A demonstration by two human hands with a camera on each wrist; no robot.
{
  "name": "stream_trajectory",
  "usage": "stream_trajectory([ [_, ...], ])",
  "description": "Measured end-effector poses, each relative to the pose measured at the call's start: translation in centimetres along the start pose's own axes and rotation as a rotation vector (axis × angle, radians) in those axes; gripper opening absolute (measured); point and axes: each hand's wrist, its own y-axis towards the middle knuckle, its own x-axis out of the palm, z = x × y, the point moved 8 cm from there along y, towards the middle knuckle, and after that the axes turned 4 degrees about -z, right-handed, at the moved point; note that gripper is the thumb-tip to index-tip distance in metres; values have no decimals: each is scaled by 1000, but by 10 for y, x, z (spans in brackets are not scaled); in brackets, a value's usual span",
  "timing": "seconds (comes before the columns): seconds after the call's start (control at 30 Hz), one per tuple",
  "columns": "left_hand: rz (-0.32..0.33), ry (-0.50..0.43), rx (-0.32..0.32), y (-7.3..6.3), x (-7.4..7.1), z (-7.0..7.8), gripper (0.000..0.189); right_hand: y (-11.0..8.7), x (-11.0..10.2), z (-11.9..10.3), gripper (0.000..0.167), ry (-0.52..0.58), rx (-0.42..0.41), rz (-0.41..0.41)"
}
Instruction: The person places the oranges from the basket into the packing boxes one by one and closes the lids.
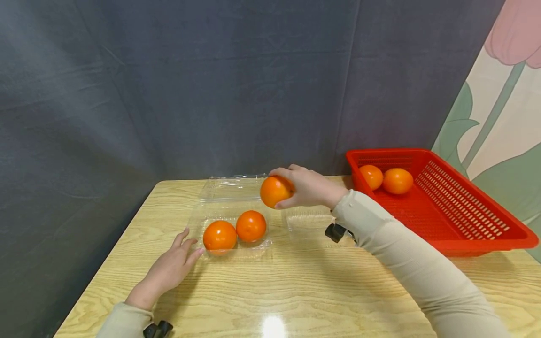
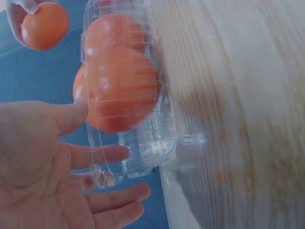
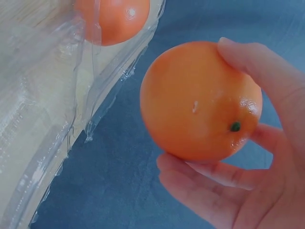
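My right hand (image 1: 308, 186) grips an orange (image 1: 275, 191) above the clear plastic clamshell box (image 1: 249, 256). In the right wrist view the thumb and fingers curl round this orange (image 3: 200, 100), and its green stem spot faces the camera. Two oranges sit in the box's front part, the left one (image 1: 220, 236) and the right one (image 1: 251, 226) side by side. My left hand (image 1: 169, 267) is at the box's left front corner with fingers spread. In the left wrist view the hand (image 2: 43, 162) has its thumb and fingers at the box's clear wall.
A red plastic basket (image 1: 477, 245) stands at the right of the wooden table (image 1: 236, 300), with two oranges (image 1: 398, 181) in its far left corner. Another clear plastic container (image 1: 310, 223) lies between box and basket, partly behind the right arm. A dark cloth (image 1: 236, 89) hangs behind the table.
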Motion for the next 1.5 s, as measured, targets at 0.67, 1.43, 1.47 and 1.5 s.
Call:
stream_trajectory([
  [0.67,2,6,10,1,0,1,60,11,13,-6,72,6,18,-24],
  [1.43,-9,6,5,1,1,-1,61,21,24,-15,74,22,6,-19],
  [1.47,-8,7,6,1,1,-1,62,21,25,-15,73,26,7,-20],
  [1.5,-9,6,5,1,1,-1,62,22,26,-15,73,32,5,-22],
])
